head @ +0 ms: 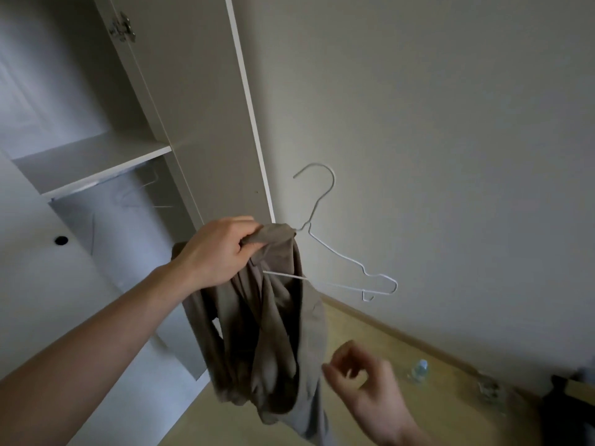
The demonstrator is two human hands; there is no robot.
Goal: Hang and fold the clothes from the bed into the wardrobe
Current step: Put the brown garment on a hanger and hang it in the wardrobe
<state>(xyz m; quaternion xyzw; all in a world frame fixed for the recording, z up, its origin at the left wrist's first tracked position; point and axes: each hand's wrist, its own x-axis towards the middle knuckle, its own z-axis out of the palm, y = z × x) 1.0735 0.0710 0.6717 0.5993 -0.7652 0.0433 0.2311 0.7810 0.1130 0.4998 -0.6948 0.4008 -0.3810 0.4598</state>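
Gripping the brown garment (273, 310) on a white wire hanger (338, 255), the left hand (219, 252) faced the open wardrobe (96, 162) — spare hangers (138, 194) inside — the right hand (360, 381) loosely curled, holding nothing.

Open wardrobe (96, 162) bay lies left; its door (199, 107) juts between bay and wall (418, 123).

Left half of the white wire hanger (335, 252) hidden under the brown garment (273, 333), right hand (360, 384) blurred, small bottle (418, 370) on the floor blurred, dark object (570, 410) cut off by the right edge, wire hangers inside the wardrobe (96, 162) faint.
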